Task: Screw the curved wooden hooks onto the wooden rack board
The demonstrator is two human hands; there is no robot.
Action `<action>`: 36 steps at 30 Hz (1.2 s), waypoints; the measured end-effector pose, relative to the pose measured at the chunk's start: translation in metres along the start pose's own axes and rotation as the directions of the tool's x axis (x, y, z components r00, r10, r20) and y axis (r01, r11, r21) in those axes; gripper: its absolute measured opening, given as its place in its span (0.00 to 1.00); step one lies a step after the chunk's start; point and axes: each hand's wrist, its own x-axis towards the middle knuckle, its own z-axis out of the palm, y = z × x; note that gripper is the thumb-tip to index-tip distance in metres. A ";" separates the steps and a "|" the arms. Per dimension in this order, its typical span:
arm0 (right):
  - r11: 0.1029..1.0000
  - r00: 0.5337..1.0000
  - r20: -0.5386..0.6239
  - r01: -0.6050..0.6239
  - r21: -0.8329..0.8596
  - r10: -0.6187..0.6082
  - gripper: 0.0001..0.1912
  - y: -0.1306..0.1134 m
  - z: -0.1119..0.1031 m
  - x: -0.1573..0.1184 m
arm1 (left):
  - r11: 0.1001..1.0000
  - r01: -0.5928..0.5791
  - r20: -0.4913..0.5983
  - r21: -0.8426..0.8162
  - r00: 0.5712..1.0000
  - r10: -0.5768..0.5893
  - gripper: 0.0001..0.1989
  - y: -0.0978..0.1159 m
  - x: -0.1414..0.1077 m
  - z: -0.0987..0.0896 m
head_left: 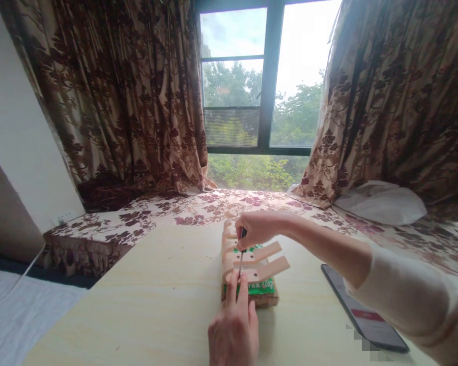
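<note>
A slim screwdriver [241,259] with a dark handle is in my right hand [252,229], whose fingers are closed round it. Its shaft points down at a pale beige piece [229,249] with a curved left side, long flat prongs and several dark holes. At the near end of this piece, my left hand [234,325] has two outstretched fingertips close to the screwdriver's tip; the thumb stays apart. Whether a screw sits there is hidden by the fingers. Beneath the piece lies a packaged block [269,300] with a green printed label.
All this rests on a pale wood-grain table [137,295]. A phone [362,310] lies at the right, partly under my right arm. Beyond the table are a flower-patterned ledge [198,208], a window and curtains [145,101]. A white bag-like bundle [381,203] sits at the back right.
</note>
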 end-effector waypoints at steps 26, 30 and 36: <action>0.992 0.988 0.154 0.044 -0.120 -0.025 0.17 -0.027 -0.008 0.008 | 0.998 -0.019 -0.037 0.060 0.999 0.022 0.30 -0.002 -0.001 0.004; 0.990 0.994 0.110 0.039 -0.133 -0.025 0.16 -0.022 -0.005 0.003 | 0.998 0.013 0.005 0.059 1.000 -0.013 0.29 0.004 0.003 0.002; 0.991 0.993 0.115 0.018 -0.132 -0.003 0.18 -0.015 -0.005 -0.001 | 0.995 0.068 0.041 0.069 0.997 -0.071 0.28 0.015 0.007 -0.001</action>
